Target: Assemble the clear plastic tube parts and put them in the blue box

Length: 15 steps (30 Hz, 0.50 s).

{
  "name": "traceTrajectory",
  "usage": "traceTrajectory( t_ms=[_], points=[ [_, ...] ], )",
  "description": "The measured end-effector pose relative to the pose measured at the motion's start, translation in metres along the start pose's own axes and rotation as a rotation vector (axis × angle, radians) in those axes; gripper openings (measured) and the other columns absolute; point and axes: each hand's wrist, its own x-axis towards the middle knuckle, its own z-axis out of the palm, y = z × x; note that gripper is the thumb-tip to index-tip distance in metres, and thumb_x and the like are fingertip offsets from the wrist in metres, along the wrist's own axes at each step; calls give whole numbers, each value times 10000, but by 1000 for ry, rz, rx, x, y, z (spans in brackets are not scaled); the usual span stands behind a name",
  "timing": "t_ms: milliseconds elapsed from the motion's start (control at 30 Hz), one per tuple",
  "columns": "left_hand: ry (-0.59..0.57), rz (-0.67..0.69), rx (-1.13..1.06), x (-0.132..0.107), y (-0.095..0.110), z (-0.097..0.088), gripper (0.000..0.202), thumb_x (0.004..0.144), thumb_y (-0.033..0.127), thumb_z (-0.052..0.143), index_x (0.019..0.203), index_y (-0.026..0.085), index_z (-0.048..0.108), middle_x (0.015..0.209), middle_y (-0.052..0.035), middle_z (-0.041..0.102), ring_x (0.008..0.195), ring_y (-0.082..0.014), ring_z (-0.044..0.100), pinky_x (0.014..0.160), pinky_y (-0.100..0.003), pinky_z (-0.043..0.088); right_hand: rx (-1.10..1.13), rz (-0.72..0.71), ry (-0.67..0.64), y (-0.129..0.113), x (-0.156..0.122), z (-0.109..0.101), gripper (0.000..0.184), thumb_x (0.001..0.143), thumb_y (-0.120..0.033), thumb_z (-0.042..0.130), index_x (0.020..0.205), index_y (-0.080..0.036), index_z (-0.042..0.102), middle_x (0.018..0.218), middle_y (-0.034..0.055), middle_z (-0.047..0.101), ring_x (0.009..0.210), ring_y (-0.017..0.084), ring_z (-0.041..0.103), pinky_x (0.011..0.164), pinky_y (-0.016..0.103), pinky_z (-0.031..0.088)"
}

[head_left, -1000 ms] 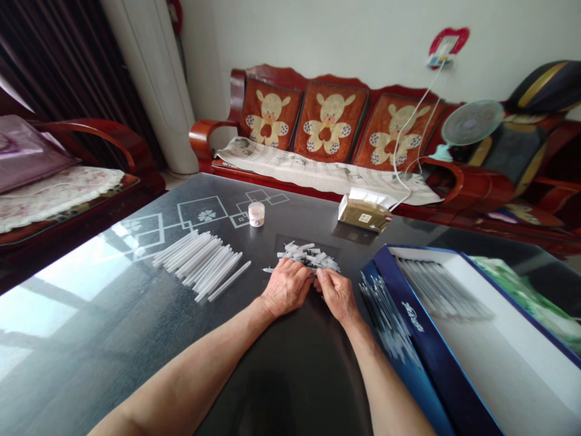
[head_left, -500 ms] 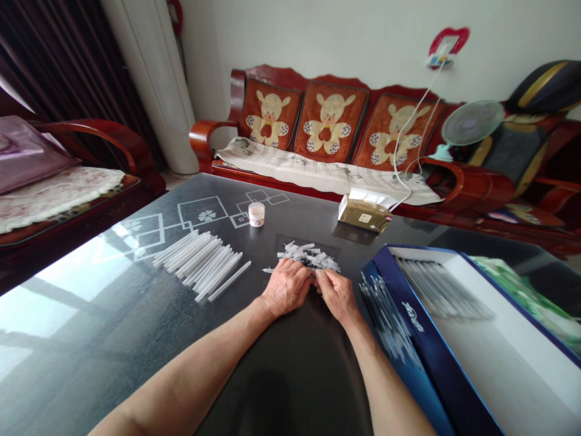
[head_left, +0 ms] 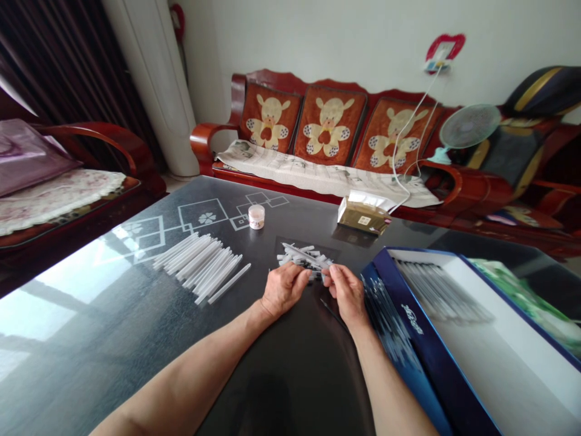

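My right hand (head_left: 348, 297) pinches the near end of a slim translucent pen (head_left: 305, 254), which points away to the left over a heap of small white and dark pen parts (head_left: 297, 249). My left hand (head_left: 285, 289) rests just left of it, fingers curled at the heap's near edge; whatever they hold is hidden. Under my right hand shows a thin dark stick (head_left: 330, 309), like a refill. White pen barrels (head_left: 200, 266) lie side by side to the left. Beside my right forearm, many thin refills (head_left: 390, 327) lie along the blue box.
An open blue box (head_left: 490, 357) with a white inside holds a row of pens (head_left: 440, 290). A small round jar (head_left: 256, 217) and a tissue pack (head_left: 364, 213) stand farther back on the dark table (head_left: 149, 327). Green-and-white packaging (head_left: 526, 297) lies at the right.
My hands have moved apart; before, they met at the near edge of the heap. The pen now shows in my right hand, and the dark stick has come into view below it.
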Motion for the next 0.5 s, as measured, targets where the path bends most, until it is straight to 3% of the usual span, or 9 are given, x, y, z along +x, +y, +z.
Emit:
traceTrajectory(
  t_ms=[267, 367, 500],
  points=[
    [50, -593, -691, 10, -11, 5, 386, 823, 529, 588, 747, 163, 682, 623, -9, 635, 494, -105, 530, 493, -222, 423, -25, 16, -159, -18, -3, 3, 342, 838, -494, 565, 773, -182, 688, 656, 26, 654, 548, 136, 564, 518, 242, 446],
    [67, -680, -889, 14, -10, 7, 370, 759, 511, 668, 794, 143, 673, 629, -17, 645, 554, -120, 583, 521, -216, 454, -75, 2, -189, -23, -4, 5, 346, 840, -492, 558, 741, -190, 694, 635, 27, 654, 572, 155, 587, 557, 257, 472],
    [79, -682, -935, 15, -8, 5, 361, 758, 495, 662, 801, 137, 654, 672, -29, 664, 626, -137, 632, 574, -226, 497, -102, -29, -177, -23, -4, 4, 335, 866, -475, 530, 801, -193, 698, 645, 22, 654, 566, 154, 588, 564, 260, 477]
  ],
)
